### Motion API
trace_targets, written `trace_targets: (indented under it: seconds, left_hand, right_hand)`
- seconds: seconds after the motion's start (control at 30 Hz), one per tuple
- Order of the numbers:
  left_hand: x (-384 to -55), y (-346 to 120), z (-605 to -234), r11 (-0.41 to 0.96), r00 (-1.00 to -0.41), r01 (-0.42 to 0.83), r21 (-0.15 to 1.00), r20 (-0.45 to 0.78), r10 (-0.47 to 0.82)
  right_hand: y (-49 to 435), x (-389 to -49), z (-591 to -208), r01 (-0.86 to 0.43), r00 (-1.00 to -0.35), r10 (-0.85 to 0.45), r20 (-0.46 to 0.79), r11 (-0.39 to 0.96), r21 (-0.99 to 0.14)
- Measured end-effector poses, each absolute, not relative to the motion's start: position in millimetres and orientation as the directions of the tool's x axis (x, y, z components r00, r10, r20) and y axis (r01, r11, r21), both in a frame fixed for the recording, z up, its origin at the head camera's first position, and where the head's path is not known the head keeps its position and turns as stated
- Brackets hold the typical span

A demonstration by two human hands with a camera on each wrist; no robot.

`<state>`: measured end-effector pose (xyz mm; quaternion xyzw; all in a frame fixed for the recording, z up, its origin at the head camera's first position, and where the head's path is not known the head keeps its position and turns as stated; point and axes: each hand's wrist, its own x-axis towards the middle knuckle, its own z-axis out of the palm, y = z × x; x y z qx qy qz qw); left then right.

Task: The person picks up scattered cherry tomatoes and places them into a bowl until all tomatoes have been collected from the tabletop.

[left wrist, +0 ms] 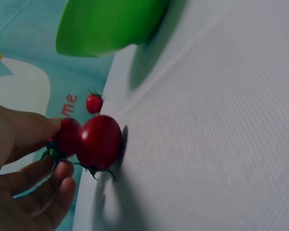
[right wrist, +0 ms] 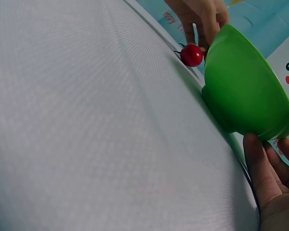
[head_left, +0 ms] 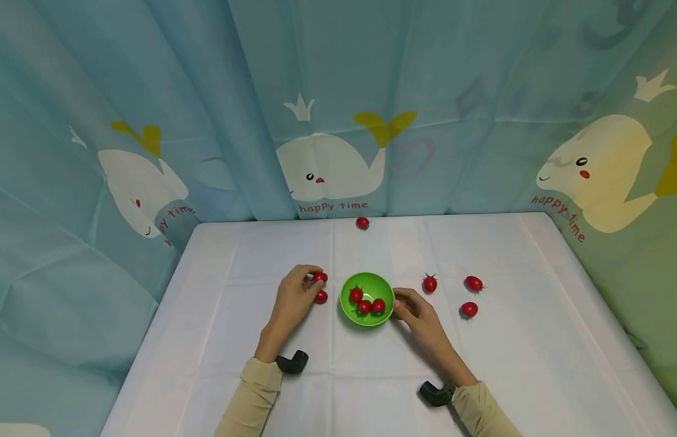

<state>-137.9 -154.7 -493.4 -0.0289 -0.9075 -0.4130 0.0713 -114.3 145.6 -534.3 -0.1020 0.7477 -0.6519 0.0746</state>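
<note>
The left hand (head_left: 295,293) pinches a tomato (head_left: 320,277) between thumb and fingertips, the gap closed to the fruit's width; the remaining fingers bend loosely below it in the left wrist view. Whether this tomato is clear of the worktop (head_left: 251,261) cannot be told. A second tomato (head_left: 320,297) lies just beside it, on the side of the near edge; the two overlap in the left wrist view, and whether they touch is unclear.

The right hand (head_left: 422,321) holds the bowl (head_left: 373,283) by its right side, thumb and fingers bent against the wall and rim, spread only a little. The bowl is green and stands upright around the middle of the worktop, between the hands. Three tomatoes (head_left: 356,295) lie inside it: one toward the left wall, the other two side by side toward the near edge.

To the right of the bowl, one tomato (head_left: 429,284) lies beyond the right hand, and two more (head_left: 473,283) (head_left: 469,310) lie close together farther toward the right edge. Another tomato (head_left: 362,223) sits at the far edge, near its middle.

Creased white cloth covers the worktop. Past its far edge hangs a blue curtain (head_left: 338,48) printed with white whales (head_left: 327,170) and red lettering (head_left: 333,207). Beige sleeves (head_left: 251,394) cover the forearms, and a black device (head_left: 292,362) sits at each wrist.
</note>
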Motion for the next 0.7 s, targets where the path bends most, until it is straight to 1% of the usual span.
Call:
trace_targets:
  seconds: [0.17,0.37,0.6,0.7]
  left_hand:
    - [-136,-149,-489,0.623,-0.984,0.160,0.766,0.175,0.037]
    - [-134,-141,-485,0.590,-0.959,0.284,0.755,0.230,0.167]
    - [-131,-137,-479,0.568,-0.945,0.327,0.755,0.273,0.181]
    - [-130,-135,-476,0.536,-0.929,0.370,0.758,0.298,0.220]
  right_hand:
    - [146,-115,-534,-0.035,-0.970,-0.243,-0.002,0.147,-0.989]
    - [146,-114,-532,-0.026,-0.969,-0.247,-0.016,0.166,-0.986]
    - [146,-114,-532,-0.025,-0.969,-0.247,-0.016,0.161,-0.987]
    - [146,-114,-532,-0.025,-0.970,-0.244,-0.016,0.164,-0.986]
